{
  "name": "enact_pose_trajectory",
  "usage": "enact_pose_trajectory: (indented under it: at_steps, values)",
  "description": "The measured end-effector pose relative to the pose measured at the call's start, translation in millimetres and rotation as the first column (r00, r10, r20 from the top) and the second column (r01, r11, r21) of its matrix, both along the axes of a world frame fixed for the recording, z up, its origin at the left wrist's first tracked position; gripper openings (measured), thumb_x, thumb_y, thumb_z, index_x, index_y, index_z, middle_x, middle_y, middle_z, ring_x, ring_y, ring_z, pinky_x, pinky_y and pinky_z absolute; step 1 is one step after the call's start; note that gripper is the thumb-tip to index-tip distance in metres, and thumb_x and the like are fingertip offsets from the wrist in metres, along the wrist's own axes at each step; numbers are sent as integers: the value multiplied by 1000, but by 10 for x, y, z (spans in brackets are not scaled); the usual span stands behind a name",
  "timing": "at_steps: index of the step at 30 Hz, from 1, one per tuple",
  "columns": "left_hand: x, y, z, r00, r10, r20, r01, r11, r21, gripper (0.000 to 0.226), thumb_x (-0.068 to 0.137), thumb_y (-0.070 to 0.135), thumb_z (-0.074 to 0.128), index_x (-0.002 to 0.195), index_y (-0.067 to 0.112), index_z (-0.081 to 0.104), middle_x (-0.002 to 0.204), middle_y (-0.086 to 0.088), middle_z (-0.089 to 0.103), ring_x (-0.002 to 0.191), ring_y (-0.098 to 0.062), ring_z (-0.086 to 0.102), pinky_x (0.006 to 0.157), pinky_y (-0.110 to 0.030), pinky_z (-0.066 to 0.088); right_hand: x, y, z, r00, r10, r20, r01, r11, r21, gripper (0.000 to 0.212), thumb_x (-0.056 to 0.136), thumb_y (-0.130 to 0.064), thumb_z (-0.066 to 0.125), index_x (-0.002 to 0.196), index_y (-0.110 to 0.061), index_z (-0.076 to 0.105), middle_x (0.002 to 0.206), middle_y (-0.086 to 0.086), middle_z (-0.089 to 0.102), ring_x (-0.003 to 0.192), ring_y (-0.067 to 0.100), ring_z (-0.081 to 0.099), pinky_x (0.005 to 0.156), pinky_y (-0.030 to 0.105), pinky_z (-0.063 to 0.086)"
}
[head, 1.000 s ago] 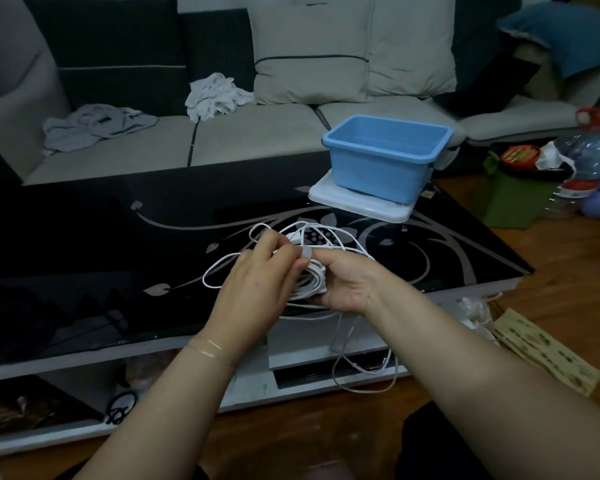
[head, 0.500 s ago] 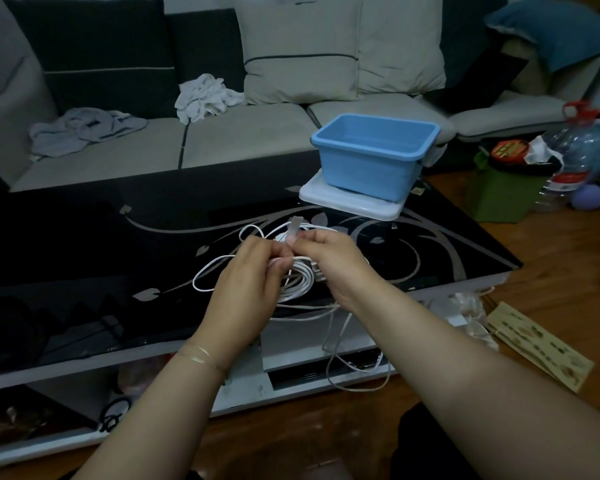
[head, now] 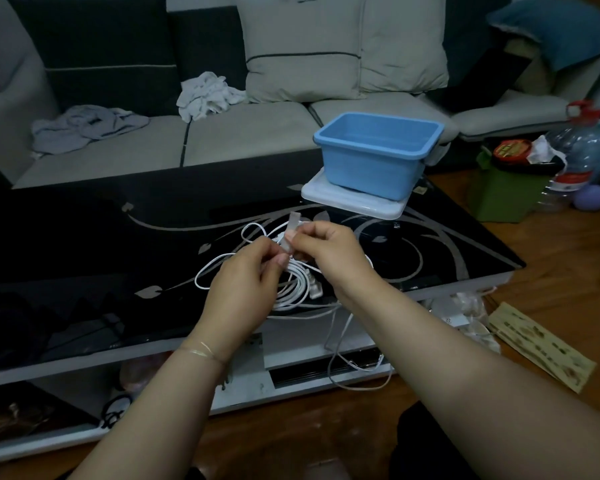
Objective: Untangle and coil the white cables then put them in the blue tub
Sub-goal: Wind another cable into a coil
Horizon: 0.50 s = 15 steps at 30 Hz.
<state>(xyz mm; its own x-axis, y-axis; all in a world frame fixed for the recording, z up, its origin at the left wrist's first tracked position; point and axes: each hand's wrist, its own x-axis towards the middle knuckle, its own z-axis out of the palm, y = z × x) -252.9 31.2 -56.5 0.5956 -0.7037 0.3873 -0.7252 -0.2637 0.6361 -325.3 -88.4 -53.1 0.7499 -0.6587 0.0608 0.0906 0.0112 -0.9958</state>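
A bundle of white cables [head: 293,289] lies on the black glass coffee table [head: 84,244], partly coiled between my hands. My left hand [head: 243,282] grips the coil from the left. My right hand [head: 329,254] pinches a pale strap or tie [head: 291,232] that sticks up above the coil. A loose loop [head: 215,268] spreads left on the glass. Other strands [head: 340,344] hang over the table's front edge toward the floor. The blue tub [head: 374,161] stands empty on a white lid [head: 354,202] at the table's far right.
A sofa with cushions and crumpled cloths [head: 205,95] runs behind the table. To the right on the wooden floor stand a green bin [head: 503,188] and a large water bottle [head: 575,157]. A printed paper sheet [head: 541,344] lies near the table's front right corner.
My right hand has turned over and risen onto the top of the coil, now pinching the strap upward. The left hand stays on the coil. The camera view shifted slightly.
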Motion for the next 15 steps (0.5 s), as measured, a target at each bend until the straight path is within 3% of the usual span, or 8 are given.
enact_pose_trajectory:
  at_steps: [5, 8, 11, 13, 15]
  values:
    - [-11, 11, 15, 999, -42, 10, 43, 997, -56, 10, 92, 27, 55, 83, 32, 56, 81, 13, 63, 80, -9, 59, 70, -41, 51, -31, 35, 49, 999, 16, 33, -24, 968, 251, 18, 88, -11, 63, 71, -9, 62, 59, -2, 62, 57, 9, 56, 57, 16, 48]
    - [-43, 7, 23, 999, -36, -28, 33, 996, -81, 13, 93, 27, 55, 99, 33, 45, 78, 11, 61, 68, -9, 58, 63, -41, 49, -39, 53, 48, 999, -3, 38, -9, 950, 313, 15, 88, -11, 62, 74, -8, 63, 60, 0, 63, 58, 11, 58, 56, 16, 49]
    - [-31, -9, 16, 996, -4, -85, -3, 997, -75, 16, 94, 25, 53, 105, 27, 42, 78, 9, 61, 71, -9, 59, 65, -37, 46, -53, 79, 42, 998, -26, 64, 17, 991, 131, 15, 89, -11, 62, 75, -9, 63, 59, -3, 63, 56, 6, 59, 59, 18, 49]
    - [-31, -18, 21, 999, 17, -40, -18, 1000, -21, 2, 96, 23, 49, 95, 24, 50, 77, 10, 61, 73, -5, 58, 65, -32, 44, -73, 110, 63, 996, -40, 84, 48, 994, -102, 11, 89, -10, 63, 78, -12, 63, 65, -5, 62, 58, -3, 57, 62, 13, 47]
    - [-25, -29, 12, 999, 33, -25, -34, 999, -37, 13, 96, 19, 47, 84, 22, 52, 69, 8, 58, 66, -3, 54, 59, -27, 39, -91, 132, 95, 994, -32, 109, 61, 960, -273, 12, 88, -8, 64, 79, -16, 62, 75, -5, 60, 63, -8, 55, 66, 7, 42]
